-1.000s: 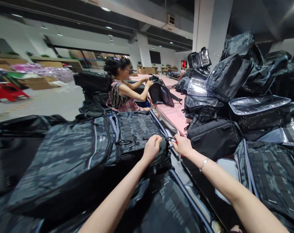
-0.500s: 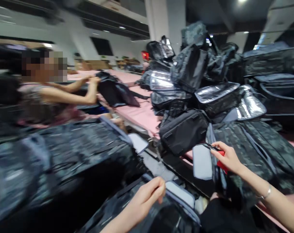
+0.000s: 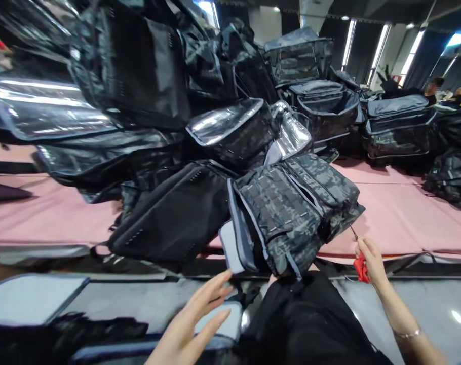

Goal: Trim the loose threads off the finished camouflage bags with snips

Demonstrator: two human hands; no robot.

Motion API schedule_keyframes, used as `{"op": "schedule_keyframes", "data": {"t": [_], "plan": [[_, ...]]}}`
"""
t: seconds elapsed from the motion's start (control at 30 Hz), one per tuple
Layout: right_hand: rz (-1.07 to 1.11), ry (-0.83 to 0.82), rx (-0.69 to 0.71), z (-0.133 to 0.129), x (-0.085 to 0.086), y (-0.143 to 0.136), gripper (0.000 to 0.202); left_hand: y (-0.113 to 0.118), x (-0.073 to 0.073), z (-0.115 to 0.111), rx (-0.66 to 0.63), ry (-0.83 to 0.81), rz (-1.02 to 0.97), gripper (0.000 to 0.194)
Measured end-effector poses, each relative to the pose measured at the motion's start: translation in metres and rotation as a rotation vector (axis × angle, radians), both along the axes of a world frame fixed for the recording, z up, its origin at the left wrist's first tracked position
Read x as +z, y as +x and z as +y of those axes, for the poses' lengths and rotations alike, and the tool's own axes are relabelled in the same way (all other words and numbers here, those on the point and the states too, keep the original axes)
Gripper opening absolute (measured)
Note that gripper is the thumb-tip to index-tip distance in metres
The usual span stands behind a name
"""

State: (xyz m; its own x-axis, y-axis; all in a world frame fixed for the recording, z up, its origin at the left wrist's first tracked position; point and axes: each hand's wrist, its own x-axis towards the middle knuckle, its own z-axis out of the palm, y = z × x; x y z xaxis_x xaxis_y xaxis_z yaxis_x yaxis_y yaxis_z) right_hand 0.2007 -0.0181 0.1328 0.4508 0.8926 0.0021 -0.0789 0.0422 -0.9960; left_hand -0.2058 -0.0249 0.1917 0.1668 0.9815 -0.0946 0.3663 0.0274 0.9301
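My right hand (image 3: 372, 263) is closed around red-handled scissors (image 3: 361, 268), their dark tip pointing up at the right end of a camouflage bag (image 3: 281, 215). That bag leans across the near edge of the pink-covered table, with its pale-edged flap hanging open at the left. My left hand (image 3: 190, 322) is open, fingers spread, just below the flap's pale panel (image 3: 230, 246) and apparently holding nothing. Beneath the fingers lies another bag with a pale panel (image 3: 225, 319).
A high pile of dark bags (image 3: 139, 66), some with silvery linings, covers the table's left and middle. Further bags (image 3: 399, 126) stand at the back right. The pink table cover (image 3: 397, 213) shows at right. A white panel (image 3: 33, 299) lies at lower left.
The view has swung right, and the co-worker at left is out of it. My left hand has gone from curled to spread. The scissors have moved from the bag's left end to its right.
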Motion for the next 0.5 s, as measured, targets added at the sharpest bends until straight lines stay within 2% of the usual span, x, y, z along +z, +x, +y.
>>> {"op": "schedule_keyframes", "data": {"t": [0.07, 0.13, 0.2, 0.3, 0.37, 0.5], "plan": [[0.005, -0.012, -0.017, -0.006, -0.007, 0.008, 0.041, 0.033, -0.009, 0.007, -0.029, -0.123, -0.032, 0.046], [0.021, -0.029, -0.019, -0.009, -0.014, 0.013, 0.039, 0.06, -0.027, 0.014, 0.019, -0.204, -0.076, 0.051], [0.038, -0.044, -0.006, -0.009, -0.02, 0.017, 0.038, 0.082, -0.049, 0.023, 0.165, -0.177, -0.069, 0.057], [0.035, -0.057, 0.04, -0.007, -0.03, 0.021, 0.036, 0.106, -0.074, 0.043, 0.363, -0.075, 0.007, 0.051], [0.023, -0.075, 0.08, -0.008, -0.036, 0.023, 0.035, 0.118, -0.082, 0.057, 0.428, -0.047, 0.005, 0.048], [-0.002, -0.113, 0.149, -0.015, -0.045, 0.027, 0.033, 0.133, -0.09, 0.073, 0.551, -0.006, -0.06, 0.04]]}}
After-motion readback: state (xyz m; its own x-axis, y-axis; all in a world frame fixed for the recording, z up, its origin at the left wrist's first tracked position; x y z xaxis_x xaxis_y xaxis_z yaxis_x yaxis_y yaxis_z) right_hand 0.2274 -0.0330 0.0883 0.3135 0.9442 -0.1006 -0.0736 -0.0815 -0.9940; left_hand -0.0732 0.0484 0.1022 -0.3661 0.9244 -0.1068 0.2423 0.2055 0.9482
